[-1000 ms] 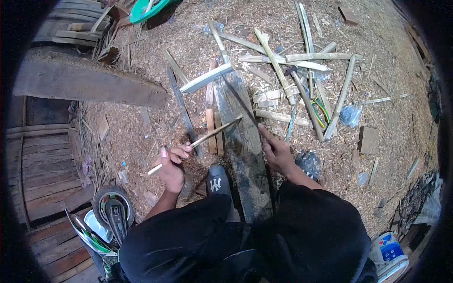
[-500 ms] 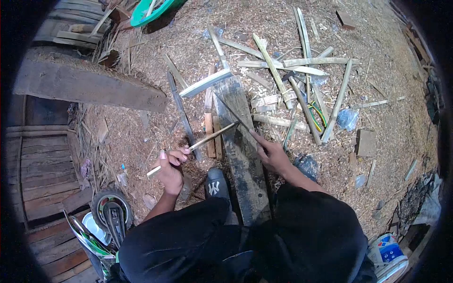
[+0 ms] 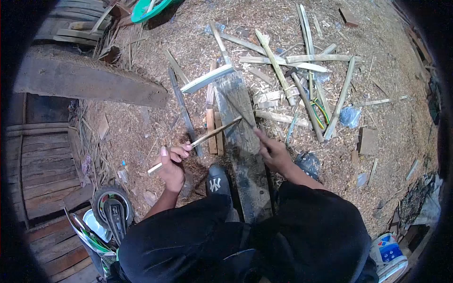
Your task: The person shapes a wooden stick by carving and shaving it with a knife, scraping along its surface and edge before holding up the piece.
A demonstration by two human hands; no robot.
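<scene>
A: How is the stick being held?

B: It is being grasped in the left hand, at eight o'clock from the middle of the plank; its slim tip is being pointed toward two o'clock, over the plank.

A: And the right hand?

B: At three o'clock, a thin dark tool is being gripped by its near end and aimed toward eleven o'clock, beside the stick's tip. Whether the two are touching cannot be told.

A: How is good control being secured?

B: Best, it would seem, by the tip being braced against the plank, pressure being kept light and fingers being kept off the tool's line.

A: Which materials are being shown?

B: Worn, blotched timber is being seen under a slender stick, pale at its near end. A flat-sided batten is being supported toward eleven o'clock; rough strips are being displayed at one o'clock, over crumbly shavings.
</scene>
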